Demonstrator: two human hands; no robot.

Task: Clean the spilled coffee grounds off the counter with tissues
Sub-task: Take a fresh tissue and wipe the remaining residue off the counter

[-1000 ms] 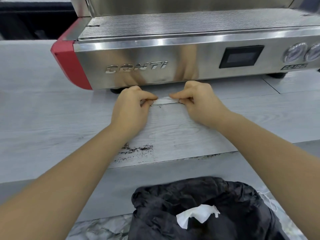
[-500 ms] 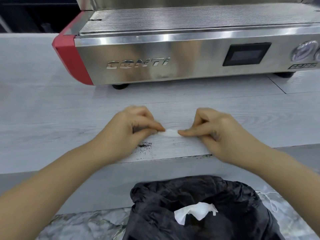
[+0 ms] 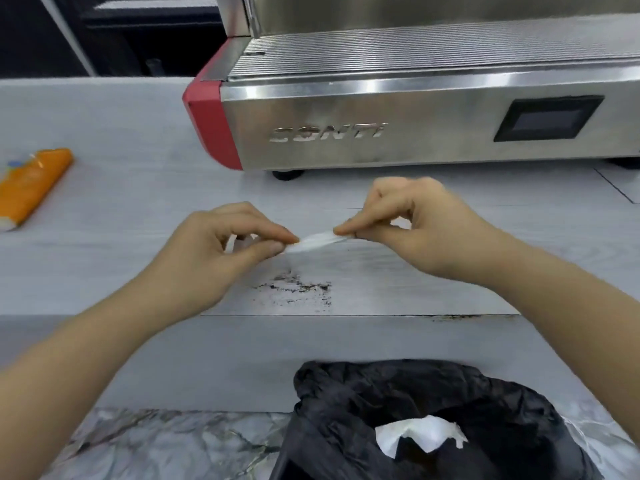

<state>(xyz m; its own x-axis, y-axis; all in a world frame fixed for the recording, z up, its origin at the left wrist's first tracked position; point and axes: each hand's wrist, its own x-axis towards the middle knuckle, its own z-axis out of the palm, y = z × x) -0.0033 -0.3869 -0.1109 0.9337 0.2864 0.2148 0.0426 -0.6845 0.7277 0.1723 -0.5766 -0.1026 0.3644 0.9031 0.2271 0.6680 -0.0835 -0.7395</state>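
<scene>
A folded white tissue [image 3: 317, 241] stretches between my two hands just above the grey wood-grain counter [image 3: 104, 258]. My left hand [image 3: 221, 249] pinches its left end between thumb and forefinger. My right hand [image 3: 412, 223] pinches its right end the same way. A smear of dark coffee grounds [image 3: 298, 289] lies on the counter right below the tissue, near the front edge. More grounds [image 3: 460, 317] sit along the counter's front seam to the right.
A steel espresso machine [image 3: 398, 133] with a red side panel stands behind the hands. An orange tissue pack [image 3: 29, 185] lies at the far left. Below the counter edge, a bin lined with a black bag [image 3: 415, 420] holds a crumpled white tissue [image 3: 419, 434].
Both hands drew the tissue from near the machine toward the front edge, sweeping grounds along. Now the tissue is lifted slightly, and a smear of grounds shows below it.
</scene>
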